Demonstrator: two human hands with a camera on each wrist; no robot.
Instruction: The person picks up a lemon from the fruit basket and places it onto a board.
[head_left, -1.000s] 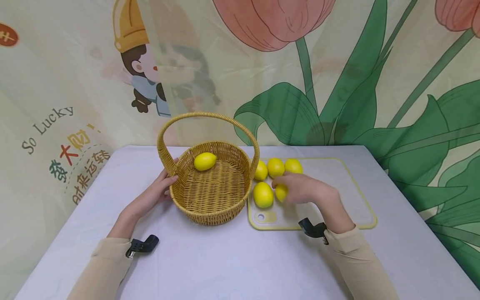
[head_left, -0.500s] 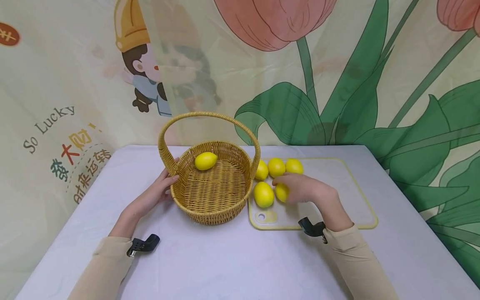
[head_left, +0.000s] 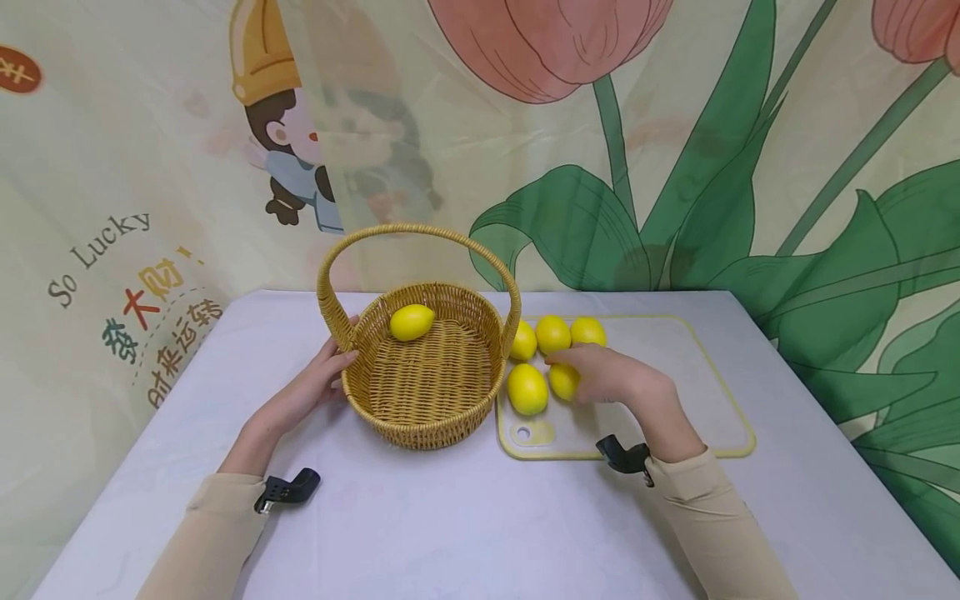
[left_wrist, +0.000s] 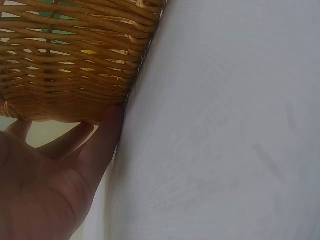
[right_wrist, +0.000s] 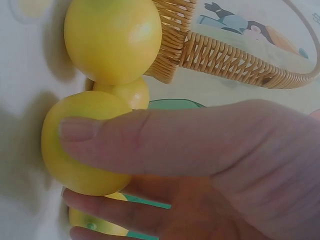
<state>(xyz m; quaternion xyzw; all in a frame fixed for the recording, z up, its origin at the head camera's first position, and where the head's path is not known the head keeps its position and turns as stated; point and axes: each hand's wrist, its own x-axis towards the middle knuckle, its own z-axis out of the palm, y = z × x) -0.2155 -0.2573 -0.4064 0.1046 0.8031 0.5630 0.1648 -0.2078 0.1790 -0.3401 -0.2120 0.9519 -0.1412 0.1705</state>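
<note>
A wicker basket [head_left: 427,375] with a tall handle stands on the table, one lemon [head_left: 411,322] inside against its back wall. My left hand [head_left: 311,383] rests against the basket's left side, its fairly straight fingers touching the weave [left_wrist: 75,65]; some fingertips are hidden behind it. At right, my right hand [head_left: 611,375] holds a lemon [right_wrist: 82,145] low over a white cutting board [head_left: 675,392], thumb on one side and fingers on the other. Next to it lies another lemon [head_left: 527,389], and several more line the board's back left, among them one lemon [head_left: 552,335].
The board has a yellow-green rim and a hanging hole [head_left: 522,433] at its front left, and adjoins the basket's right side. A white cloth covers the table [head_left: 420,525]. Behind hangs a printed curtain [head_left: 465,142] with tulips and a cartoon figure.
Both hands and the basket stay almost in place. The lemon in my right hand has shifted very slightly; the view itself drifts a little.
</note>
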